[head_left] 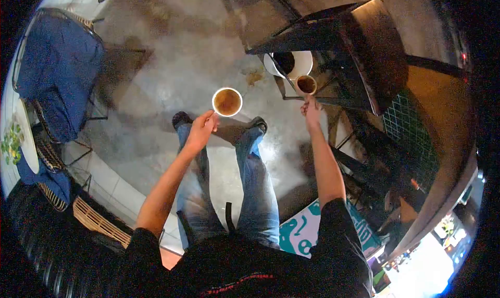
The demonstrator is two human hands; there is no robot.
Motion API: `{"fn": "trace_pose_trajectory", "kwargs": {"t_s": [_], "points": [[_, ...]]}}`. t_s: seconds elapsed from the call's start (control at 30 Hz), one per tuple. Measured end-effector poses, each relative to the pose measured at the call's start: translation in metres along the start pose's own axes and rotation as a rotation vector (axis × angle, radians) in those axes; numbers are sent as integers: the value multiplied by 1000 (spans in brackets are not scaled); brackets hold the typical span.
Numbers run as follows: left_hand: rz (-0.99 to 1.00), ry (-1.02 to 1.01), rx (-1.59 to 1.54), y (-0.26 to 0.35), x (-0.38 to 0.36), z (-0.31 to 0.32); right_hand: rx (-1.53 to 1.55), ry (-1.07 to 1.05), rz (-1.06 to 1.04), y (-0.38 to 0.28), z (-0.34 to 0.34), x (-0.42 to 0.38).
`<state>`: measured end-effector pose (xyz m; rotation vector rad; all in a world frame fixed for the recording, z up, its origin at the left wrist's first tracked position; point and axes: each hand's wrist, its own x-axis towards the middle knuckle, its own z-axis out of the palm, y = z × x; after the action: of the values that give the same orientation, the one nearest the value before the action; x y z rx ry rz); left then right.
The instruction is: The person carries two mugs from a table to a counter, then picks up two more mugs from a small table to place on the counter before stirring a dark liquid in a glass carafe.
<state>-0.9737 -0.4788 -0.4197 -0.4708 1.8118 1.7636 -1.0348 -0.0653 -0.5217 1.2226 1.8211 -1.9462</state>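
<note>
My left hand (202, 130) is closed on a cup (227, 102) with a white rim, held out in front of me at mid-view. Brown, slightly foamy liquid fills much of it. The fingers grip its lower left side; whether there is a handle I cannot make out. Farther right, my right hand (311, 112) is closed on a second, smaller-looking cup (305, 84) with a tan rim and dark brown liquid inside. Both cups are roughly upright above the floor, well apart from each other.
Beyond the right-hand cup stands a white round container (301, 64) with something dark in it. A dark seat or table on thin legs (375, 48) overhangs there. Left is a chair draped in blue cloth (62, 64), near a round tabletop (27, 136) with a plant (10, 144). Grey floor (177, 64) lies ahead.
</note>
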Motion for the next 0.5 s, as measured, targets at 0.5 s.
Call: {"fn": "trace_pose_trajectory", "kwargs": {"t_s": [0.5], "points": [[-46,27,-85,-50,58,34,-1232,705,-1020,89,-25,426]]}}
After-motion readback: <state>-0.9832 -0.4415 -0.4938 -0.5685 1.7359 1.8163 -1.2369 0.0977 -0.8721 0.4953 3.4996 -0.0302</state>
